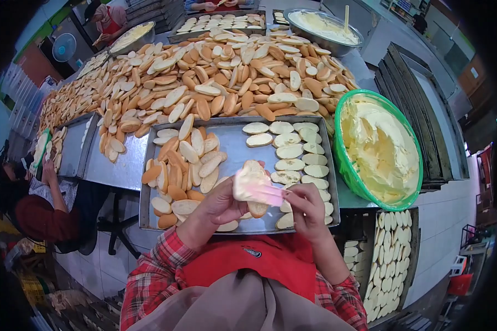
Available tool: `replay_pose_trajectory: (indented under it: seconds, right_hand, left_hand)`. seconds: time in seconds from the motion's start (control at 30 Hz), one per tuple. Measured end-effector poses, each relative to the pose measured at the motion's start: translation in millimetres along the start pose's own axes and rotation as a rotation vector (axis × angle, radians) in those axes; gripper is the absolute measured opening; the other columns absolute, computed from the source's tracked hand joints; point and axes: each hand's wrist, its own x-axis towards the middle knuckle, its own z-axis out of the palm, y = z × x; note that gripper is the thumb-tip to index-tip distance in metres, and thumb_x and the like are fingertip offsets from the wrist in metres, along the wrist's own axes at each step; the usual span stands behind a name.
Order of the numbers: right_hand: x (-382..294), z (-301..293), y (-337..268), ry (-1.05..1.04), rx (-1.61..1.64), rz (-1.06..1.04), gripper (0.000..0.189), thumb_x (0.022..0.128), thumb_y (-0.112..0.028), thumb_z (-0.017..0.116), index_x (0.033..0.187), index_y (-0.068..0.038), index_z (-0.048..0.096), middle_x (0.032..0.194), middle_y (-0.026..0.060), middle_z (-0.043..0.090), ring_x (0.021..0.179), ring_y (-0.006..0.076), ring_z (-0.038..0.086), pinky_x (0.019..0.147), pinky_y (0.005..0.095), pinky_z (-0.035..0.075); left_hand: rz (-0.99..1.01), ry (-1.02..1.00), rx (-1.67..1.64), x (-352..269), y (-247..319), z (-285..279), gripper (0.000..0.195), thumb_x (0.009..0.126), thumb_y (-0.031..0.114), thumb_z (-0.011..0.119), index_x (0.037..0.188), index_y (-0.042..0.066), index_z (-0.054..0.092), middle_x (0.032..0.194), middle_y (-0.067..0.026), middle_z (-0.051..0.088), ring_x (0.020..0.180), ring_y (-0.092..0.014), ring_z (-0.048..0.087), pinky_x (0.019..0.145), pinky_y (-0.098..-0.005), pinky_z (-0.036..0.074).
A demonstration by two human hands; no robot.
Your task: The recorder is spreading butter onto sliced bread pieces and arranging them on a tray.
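Note:
My left hand (221,202) holds a halved oval bread piece (256,209) above the metal tray (232,142). My right hand (308,209) grips a pink plastic spatula (273,196), whose blade lies against the bread and carries pale cream (246,182). Loose bread halves (176,163) fill the tray's left part. Along its right part lie rows of cream-coated halves (290,152), cream side up. To the right stands a green plastic basin (338,142) with a large mass of pale yellow cream (383,145).
A large heap of bread halves (215,78) covers the table beyond the tray. Steel bowls of cream (323,27) stand at the back. Stacked trays (418,107) and a filled tray (387,265) are on my right. A co-worker (45,207) sits at left; others work farther back.

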Motion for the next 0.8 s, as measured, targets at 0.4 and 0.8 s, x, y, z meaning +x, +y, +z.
replay_pose_trajectory:
  seconds: [0.4, 0.8]
  right_hand:
    - [-3, -48, -15, -0.152, -0.285, 0.046, 0.045, 0.060, 0.009, 0.055, 0.100, -0.009, 0.066, 0.085, 0.0114, 0.060, 0.074, 0.0270, 0.056, 0.061, 0.0347, 0.045]
    - [7, -33, 11, 0.079, -0.523, 0.051, 0.043, 0.068, 0.012, 0.055, 0.105, -0.007, 0.065, 0.090, 0.0113, 0.056, 0.077, 0.0244, 0.055, 0.064, 0.0322, 0.044]
  left_hand:
    - [0.278, 0.071, 0.283, 1, 22, 7, 0.051, 0.087, 0.036, 0.058, 0.125, 0.005, 0.043, 0.114, -0.0080, 0.056, 0.106, -0.022, 0.058, 0.085, -0.0352, 0.053]
    - [-0.052, 0.076, 0.138, 9, 1, 23, 0.035, 0.092, 0.011, 0.049, 0.126, 0.010, 0.041, 0.119, -0.0073, 0.053, 0.102, -0.021, 0.058, 0.085, -0.0361, 0.052]
